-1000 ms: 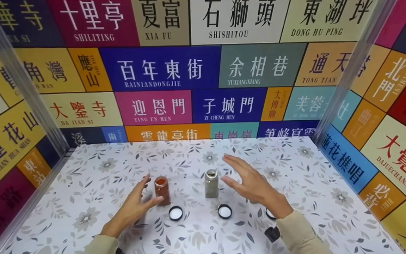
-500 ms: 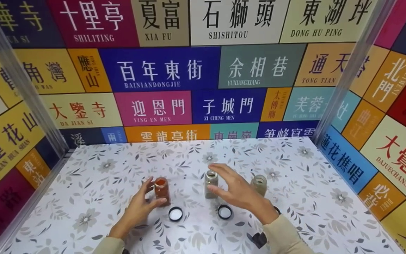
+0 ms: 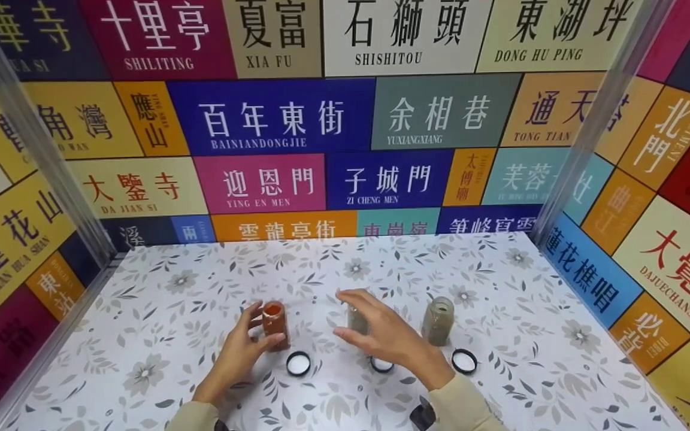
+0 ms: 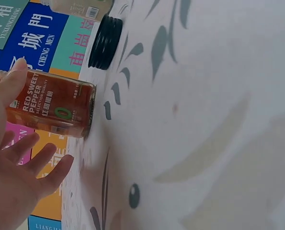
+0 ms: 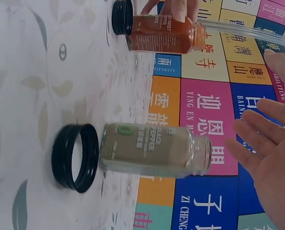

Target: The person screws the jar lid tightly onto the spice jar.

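Beside the uncapped red sweet pepper jar is my left hand; its thumb overlaps the jar's front, near the neck in the left wrist view. The other fingers of that hand are loosely bent, apart from the glass. My right hand reaches over an uncapped black pepper jar, thumb and fingers spread. The right wrist view shows a gap between those fingers and the jar's open mouth. In the head view this hand partly hides the jar. Both jars stand upright on the floral tabletop.
A third open jar with greyish-brown powder stands at right. Black lids with white undersides lie in front of the jars: a left lid, a middle lid partly covered by my hand, and a right lid. Sign-printed panels enclose the table.
My right hand has moved left and down over the black pepper jar, uncovering the third jar and right lid. My left hand has come closer to the red sweet pepper jar.
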{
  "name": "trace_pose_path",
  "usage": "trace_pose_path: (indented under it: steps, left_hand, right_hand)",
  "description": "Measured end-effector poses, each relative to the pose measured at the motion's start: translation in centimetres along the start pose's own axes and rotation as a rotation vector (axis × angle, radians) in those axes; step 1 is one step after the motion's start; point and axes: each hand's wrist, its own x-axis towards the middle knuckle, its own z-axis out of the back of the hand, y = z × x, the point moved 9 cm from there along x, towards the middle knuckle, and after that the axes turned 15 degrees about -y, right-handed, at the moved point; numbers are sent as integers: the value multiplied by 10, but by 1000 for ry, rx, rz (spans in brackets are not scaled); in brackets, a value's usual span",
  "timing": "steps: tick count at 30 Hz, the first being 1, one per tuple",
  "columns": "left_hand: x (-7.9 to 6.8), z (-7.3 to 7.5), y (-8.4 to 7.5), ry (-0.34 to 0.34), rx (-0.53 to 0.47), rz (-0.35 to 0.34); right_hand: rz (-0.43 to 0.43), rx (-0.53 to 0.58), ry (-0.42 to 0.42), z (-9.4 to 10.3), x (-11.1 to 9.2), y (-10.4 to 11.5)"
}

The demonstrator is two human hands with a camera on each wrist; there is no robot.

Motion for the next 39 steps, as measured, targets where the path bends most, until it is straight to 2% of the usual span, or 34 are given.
trace_pose_path:
  steps: [5,11,14,20,25,34,39]
  left_hand:
    - [0,-5,5,-7,-31,34]
    - [-2,-8,7,-25,-67,17]
    - [-2,-8,7,-34,-80,9]
    - [-4,-9,4,-55,-118,-47]
    - [-4,-9,3,-80,-132,-70]
    - [-2,-10,6,-73,-153,-39]
    - [0,-9,9,-80,-158,-15]
  right_hand:
    - [-21,18,23,-13,-2,3]
    - [22,55,30,-32,-7,7]
    - [12,74,62,-43,-9,5]
    - [-77,102,157,-66,-13,-3]
    - [-129,99,176,-80,-14,-7]
    - [-260,28,244,-105,-21,-17]
    - [-309,-16,250,-112,-22,-21]
